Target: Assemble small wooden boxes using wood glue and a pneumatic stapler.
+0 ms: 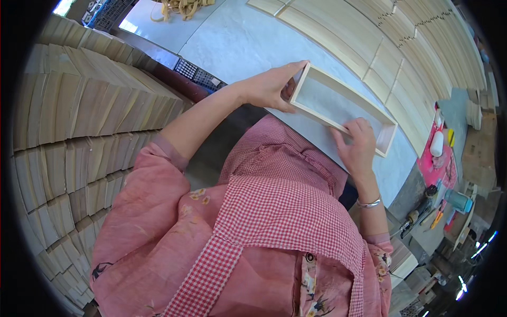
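A long, shallow frame of pale wood (388, 138), box-like with four thin sides, is tilted over the light marbled tabletop (227, 47). A pale bluish surface shows inside it; I cannot tell whether it has a bottom. My left hand (268, 89) grips its left short end, thumb on the near side and fingers stretched along the far corner. Around the near long side, toward the right end, my right hand (359, 141) is closed, with the fingertips on the wood's edge.
Rows of thin wooden strips (338, 42) line the table's far side. High stacks of wooden pieces (100, 100) rise at my left. Coiled tan bands (182, 8) lie at the back. To the right are a pink cloth (435, 164), a white bottle (437, 143), a teal container (458, 201) and hand tools.
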`<action>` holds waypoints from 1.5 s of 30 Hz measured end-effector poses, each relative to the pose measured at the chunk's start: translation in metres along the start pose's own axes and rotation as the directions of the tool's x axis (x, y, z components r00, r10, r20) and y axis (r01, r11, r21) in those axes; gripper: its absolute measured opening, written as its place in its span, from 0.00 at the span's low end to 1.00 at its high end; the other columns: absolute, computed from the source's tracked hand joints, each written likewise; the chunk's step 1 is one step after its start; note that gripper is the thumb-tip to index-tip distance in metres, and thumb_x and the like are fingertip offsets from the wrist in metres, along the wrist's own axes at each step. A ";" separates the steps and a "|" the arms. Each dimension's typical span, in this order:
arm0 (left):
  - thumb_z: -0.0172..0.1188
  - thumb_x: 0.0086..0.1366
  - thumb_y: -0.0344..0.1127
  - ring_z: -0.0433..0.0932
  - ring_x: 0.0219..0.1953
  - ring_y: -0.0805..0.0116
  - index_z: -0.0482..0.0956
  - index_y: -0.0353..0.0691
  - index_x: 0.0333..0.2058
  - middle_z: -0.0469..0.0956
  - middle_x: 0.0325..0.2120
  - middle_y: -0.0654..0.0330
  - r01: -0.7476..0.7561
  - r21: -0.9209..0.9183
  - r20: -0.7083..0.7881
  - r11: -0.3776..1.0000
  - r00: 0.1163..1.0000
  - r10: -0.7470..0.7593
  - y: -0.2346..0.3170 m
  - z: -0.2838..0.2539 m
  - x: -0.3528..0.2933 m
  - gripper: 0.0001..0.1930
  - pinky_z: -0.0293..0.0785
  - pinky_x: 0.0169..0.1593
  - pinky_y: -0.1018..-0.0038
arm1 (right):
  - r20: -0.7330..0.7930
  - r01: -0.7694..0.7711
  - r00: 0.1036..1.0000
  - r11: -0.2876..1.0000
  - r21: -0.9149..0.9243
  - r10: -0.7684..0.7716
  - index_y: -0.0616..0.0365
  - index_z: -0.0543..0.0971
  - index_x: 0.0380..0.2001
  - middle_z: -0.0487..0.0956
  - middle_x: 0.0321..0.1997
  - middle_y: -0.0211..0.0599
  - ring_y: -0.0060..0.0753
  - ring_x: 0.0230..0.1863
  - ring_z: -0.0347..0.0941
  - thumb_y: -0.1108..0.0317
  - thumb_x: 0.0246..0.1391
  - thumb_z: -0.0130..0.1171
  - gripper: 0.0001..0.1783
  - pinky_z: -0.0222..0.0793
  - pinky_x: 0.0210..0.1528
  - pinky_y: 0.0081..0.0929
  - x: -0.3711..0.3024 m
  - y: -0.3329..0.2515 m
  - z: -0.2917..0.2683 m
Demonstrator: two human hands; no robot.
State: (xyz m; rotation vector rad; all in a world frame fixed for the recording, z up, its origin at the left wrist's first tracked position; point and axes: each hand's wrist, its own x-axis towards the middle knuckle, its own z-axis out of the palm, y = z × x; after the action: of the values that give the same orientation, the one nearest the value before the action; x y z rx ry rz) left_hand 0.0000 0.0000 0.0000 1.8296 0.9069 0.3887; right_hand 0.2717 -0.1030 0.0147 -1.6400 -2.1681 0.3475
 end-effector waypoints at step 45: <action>0.72 0.46 0.32 0.71 0.51 0.46 0.55 0.32 0.66 0.68 0.57 0.42 -0.180 -0.174 -0.086 0.968 0.982 0.167 -0.014 0.006 0.003 0.49 0.69 0.59 0.62 | -0.229 0.225 0.967 0.813 0.537 -0.116 0.56 0.72 0.24 0.72 0.27 0.31 0.30 0.31 0.66 0.74 0.45 0.63 0.07 0.66 0.37 0.26 0.263 -0.104 0.037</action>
State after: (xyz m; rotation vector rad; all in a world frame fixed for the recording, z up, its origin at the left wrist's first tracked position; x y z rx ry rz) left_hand 0.0004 0.0009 -0.0155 1.7403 0.7350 0.6297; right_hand 0.1042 0.1218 0.0694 -1.0893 -1.8165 0.6743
